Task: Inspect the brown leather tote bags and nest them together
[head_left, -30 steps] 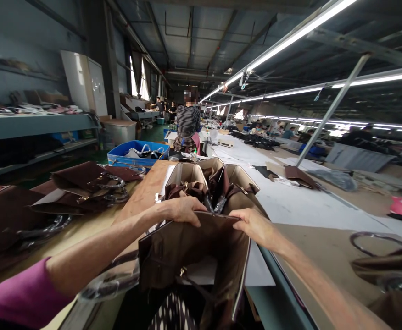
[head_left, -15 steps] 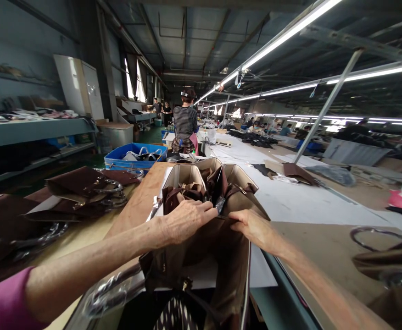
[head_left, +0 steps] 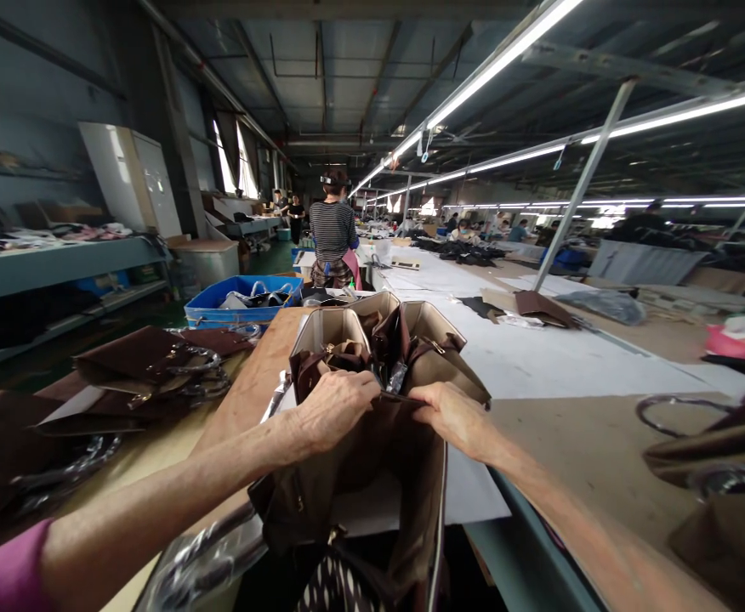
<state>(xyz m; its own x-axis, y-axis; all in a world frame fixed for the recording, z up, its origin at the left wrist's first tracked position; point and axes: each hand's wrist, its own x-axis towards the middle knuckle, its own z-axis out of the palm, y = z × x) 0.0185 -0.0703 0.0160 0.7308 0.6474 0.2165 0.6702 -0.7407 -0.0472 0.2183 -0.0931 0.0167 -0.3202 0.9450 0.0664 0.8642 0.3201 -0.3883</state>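
An open brown handbag [head_left: 372,455] lies in front of me at the table's near edge, its mouth facing me. My left hand [head_left: 340,408] pinches the bag's far upper edge, fingers closed. Close beside it, my right hand [head_left: 452,415] grips the same edge between thumb and fingers. A plastic-wrapped handle [head_left: 216,544] hangs at the lower left of this bag. Just beyond my hands stand more open brown bags [head_left: 433,357] with beige rims and small metal clasps.
Brown bags [head_left: 130,361] with wrapped handles are piled at the left. More bags [head_left: 723,450] lie at the right. A blue bin [head_left: 241,314] holds light-coloured bags. A person in a striped top [head_left: 334,234] stands ahead, facing away. A slanted metal post [head_left: 582,183] rises at the right.
My left hand has moved slightly back, and both hands now hold the bag's edge close together. The whole view has shifted a little, with the scene sliding left.
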